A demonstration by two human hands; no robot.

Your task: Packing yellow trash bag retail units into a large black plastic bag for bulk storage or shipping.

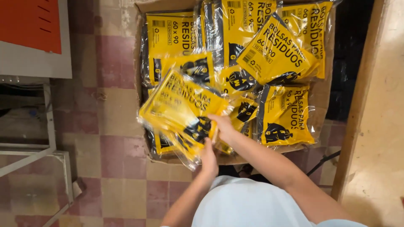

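Both hands on one yellow packet stack at the cardboard box's near-left corner.
I judge I'm mid-placing: left hand (209, 157) and right hand (223, 128) are closed around the stack (181, 111) above the box (141, 90); next calls for lowering it level among the other packets (275, 52).

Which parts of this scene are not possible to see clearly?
Head view only:
- Left hand: fingers hidden behind the held yellow packets.
- Right hand: its grip is partly covered by the same packets.
- Cardboard box: bottom hidden by packets; top cut off by the edge.
- Held packets: blurred.
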